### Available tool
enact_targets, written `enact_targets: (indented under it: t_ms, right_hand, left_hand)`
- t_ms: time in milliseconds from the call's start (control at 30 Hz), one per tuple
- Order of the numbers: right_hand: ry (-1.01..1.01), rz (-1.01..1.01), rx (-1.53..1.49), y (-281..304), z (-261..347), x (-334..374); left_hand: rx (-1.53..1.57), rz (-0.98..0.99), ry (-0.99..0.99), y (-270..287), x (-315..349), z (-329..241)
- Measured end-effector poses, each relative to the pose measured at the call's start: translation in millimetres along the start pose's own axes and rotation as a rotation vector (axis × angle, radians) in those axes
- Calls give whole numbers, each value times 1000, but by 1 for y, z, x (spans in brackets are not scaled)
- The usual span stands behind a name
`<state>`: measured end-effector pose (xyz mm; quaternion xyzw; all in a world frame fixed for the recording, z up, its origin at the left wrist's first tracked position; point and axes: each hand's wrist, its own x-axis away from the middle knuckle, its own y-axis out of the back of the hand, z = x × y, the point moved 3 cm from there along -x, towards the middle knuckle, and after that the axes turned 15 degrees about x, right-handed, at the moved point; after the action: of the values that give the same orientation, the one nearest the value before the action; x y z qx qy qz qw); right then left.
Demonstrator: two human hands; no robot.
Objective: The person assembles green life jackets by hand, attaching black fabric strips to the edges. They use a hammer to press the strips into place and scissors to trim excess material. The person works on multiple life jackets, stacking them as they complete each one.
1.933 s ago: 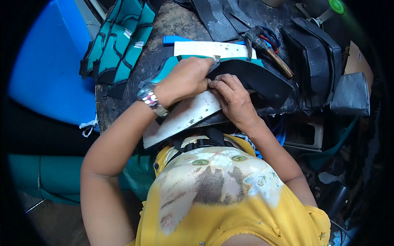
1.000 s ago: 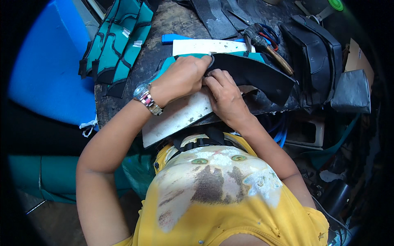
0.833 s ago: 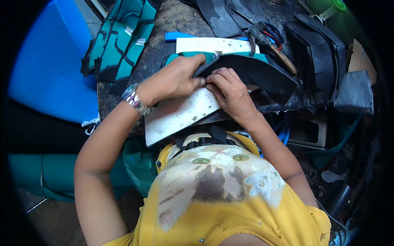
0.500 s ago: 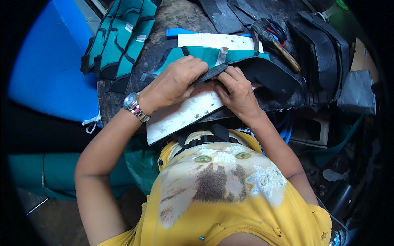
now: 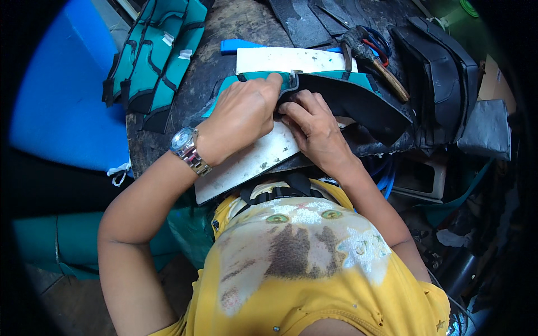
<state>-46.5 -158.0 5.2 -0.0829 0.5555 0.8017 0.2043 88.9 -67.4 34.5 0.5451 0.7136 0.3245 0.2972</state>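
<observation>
My left hand (image 5: 241,115) and my right hand (image 5: 314,126) press together on a teal and black padded fabric piece (image 5: 358,98) lying on a white board (image 5: 246,162) at the near edge of a dark workbench (image 5: 224,33). The fingers of both hands pinch the teal edge of the piece near a small metal fitting (image 5: 292,75). A silver wristwatch (image 5: 188,148) is on my left wrist. The black part of the piece curves away to the right of my right hand.
A second white board (image 5: 286,59) over a blue strip lies behind the piece. Several teal and black padded pieces (image 5: 154,56) are stacked at the left. A hammer (image 5: 375,61), blue-handled scissors (image 5: 372,39) and black pieces (image 5: 443,84) sit at the right. A blue sheet (image 5: 61,95) stands left.
Both hands have shifted along the piece, and its teal edge has come up into view under my fingers. The white board has slid a little with them.
</observation>
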Motion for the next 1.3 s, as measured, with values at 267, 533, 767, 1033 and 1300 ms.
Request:
enact_targets:
  t_ms: [267, 533, 767, 1033, 1300]
  right_hand:
    - [74, -11, 24, 0, 8, -7]
    - [95, 9, -45, 3, 0, -10]
    - [95, -59, -44, -3, 2, -8]
    - [49, 13, 20, -3, 10, -6]
    - [103, 30, 41, -4, 17, -8]
  left_hand:
    - [111, -2, 182, 2, -1, 16]
    - [171, -72, 140, 9, 27, 1]
    - [234, -180, -195, 5, 33, 6]
    - [214, -86, 196, 9, 20, 8]
    - [50, -56, 185, -1, 18, 1]
